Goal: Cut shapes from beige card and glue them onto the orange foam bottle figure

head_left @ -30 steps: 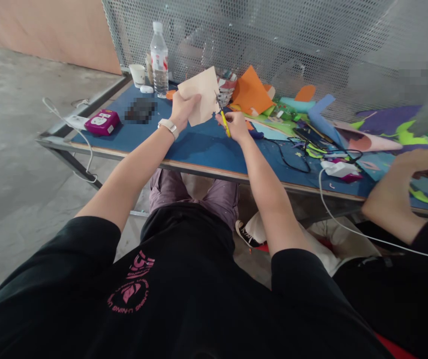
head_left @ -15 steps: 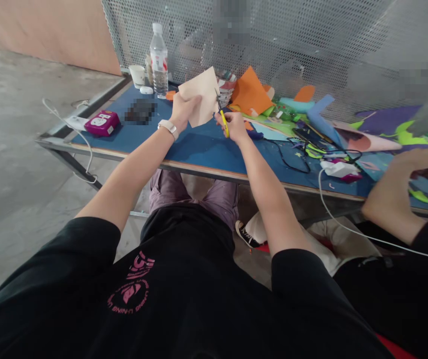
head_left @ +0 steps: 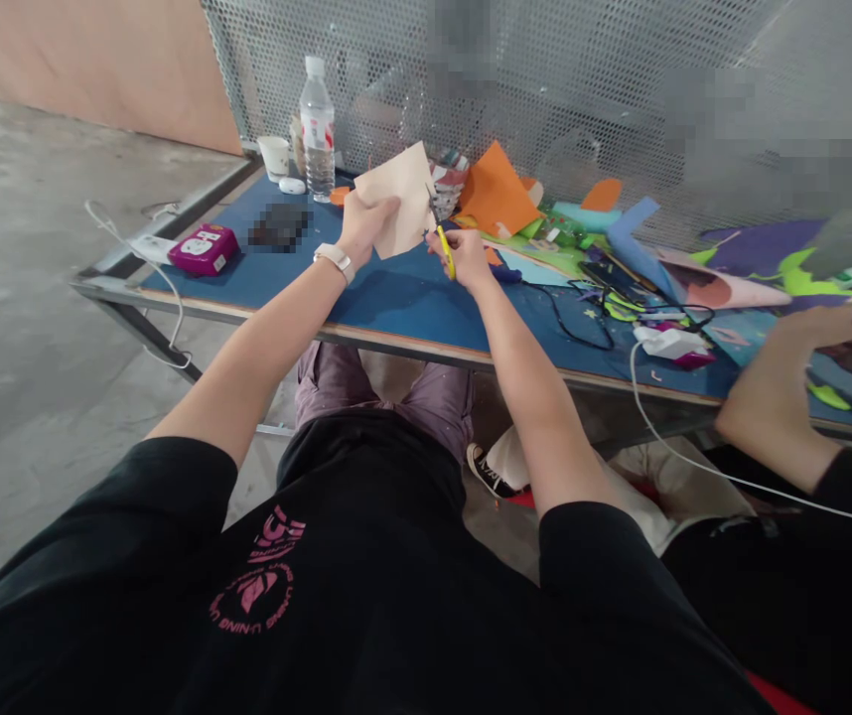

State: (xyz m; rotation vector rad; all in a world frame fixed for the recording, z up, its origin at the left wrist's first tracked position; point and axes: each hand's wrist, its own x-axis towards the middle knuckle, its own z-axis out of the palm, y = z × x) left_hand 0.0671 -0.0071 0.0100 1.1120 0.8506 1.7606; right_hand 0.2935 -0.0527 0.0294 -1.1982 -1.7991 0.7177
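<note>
My left hand (head_left: 363, 224) grips a beige sheet of foam paper (head_left: 399, 195) and holds it upright above the blue table (head_left: 396, 288). My right hand (head_left: 465, 256) is closed round yellow-handled scissors (head_left: 444, 248), whose blades meet the sheet's right edge. A pale watch sits on my left wrist.
A water bottle (head_left: 317, 129), paper cup (head_left: 274, 156) and magenta box (head_left: 204, 248) stand at the table's left. Orange (head_left: 497, 191), blue and green foam pieces, black cables and a white charger (head_left: 665, 343) crowd the right. Another person's hand (head_left: 790, 372) works at far right. Perforated metal screen behind.
The scissors have worked slightly along the sheet's edge; my hands stay nearly where they were. The other person's hand at right has shifted a little.
</note>
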